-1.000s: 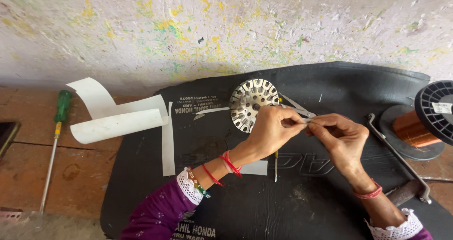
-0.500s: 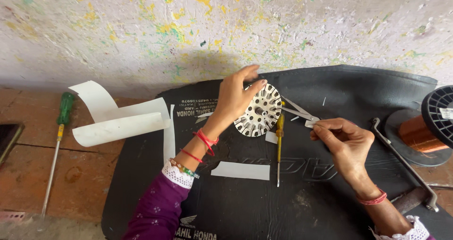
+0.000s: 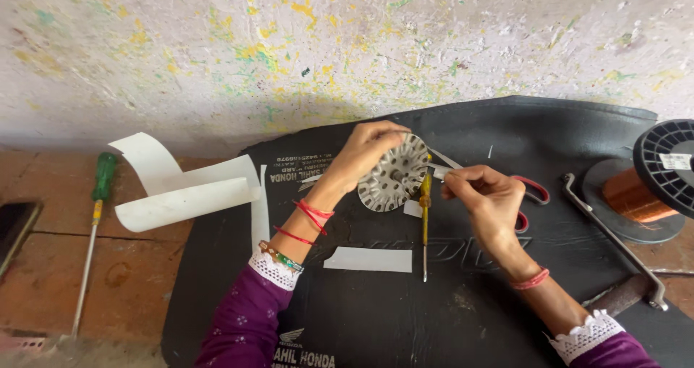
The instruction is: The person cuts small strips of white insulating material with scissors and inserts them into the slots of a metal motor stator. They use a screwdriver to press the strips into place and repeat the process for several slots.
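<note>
Head view shows me both hands over a black mat (image 3: 448,317) spread on the floor, against a paint-speckled wall (image 3: 289,43). My left hand (image 3: 365,155) has its grip clamped on the rim of a round slotted metal core (image 3: 394,174), holding it tilted up on edge just above the mat, its face turned toward the camera. My right hand (image 3: 488,202) has its fingers pinched together on a small white paper strip (image 3: 439,171), whose end sits right at the core's right edge. A yellow-handled screwdriver (image 3: 425,216) lies on the mat between the two hands, just below the core. Red-handled scissors (image 3: 531,194) lie partly hidden behind the right hand. A cut white paper rectangle (image 3: 369,259) rests flat on the mat below the left wrist. To the left, curled white paper sheets (image 3: 184,194) overlap the mat's edge, and a green-handled screwdriver (image 3: 94,223) lies well apart on the brick-red floor (image 3: 130,274). At the right edge I see a black spool of copper wire (image 3: 650,184) and a bent metal rod (image 3: 614,238) near it.
</note>
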